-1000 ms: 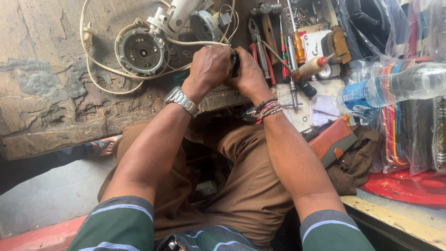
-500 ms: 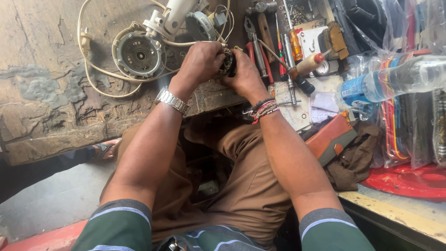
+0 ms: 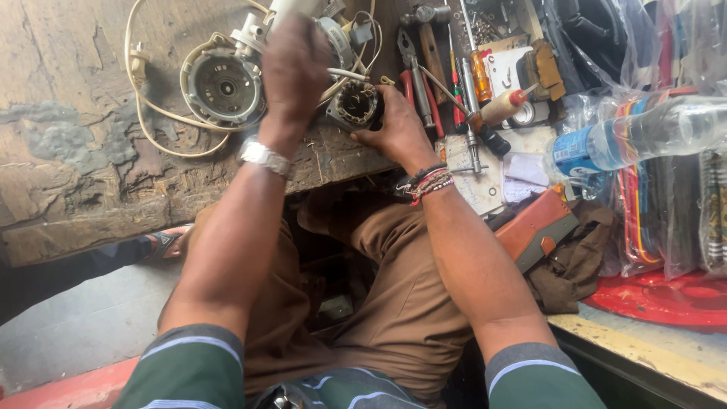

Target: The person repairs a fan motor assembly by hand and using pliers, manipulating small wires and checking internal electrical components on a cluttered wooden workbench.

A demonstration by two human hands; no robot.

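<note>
My right hand (image 3: 395,127) grips a small dark motor stator with copper windings (image 3: 356,102) at the edge of the worn wooden bench (image 3: 68,144). My left hand (image 3: 295,68) is blurred and lifted off the stator. It hovers over white appliance parts (image 3: 291,9) and thin wires, next to a round grey motor housing (image 3: 225,85). Its fingers point away from me, so I cannot see whether they hold anything. A metal watch (image 3: 265,157) is on my left wrist and bead bracelets (image 3: 428,182) are on my right.
A white cable (image 3: 144,121) loops left of the housing. A hammer (image 3: 430,34), pliers (image 3: 413,76) and screwdrivers (image 3: 478,72) lie right of the stator. Further right are a plastic bottle (image 3: 644,135), an orange-brown case (image 3: 534,226) and a red tray (image 3: 666,295).
Both hands were together on the stator. My left hand has let go and moved up and left toward the white parts; my right hand still holds the stator.
</note>
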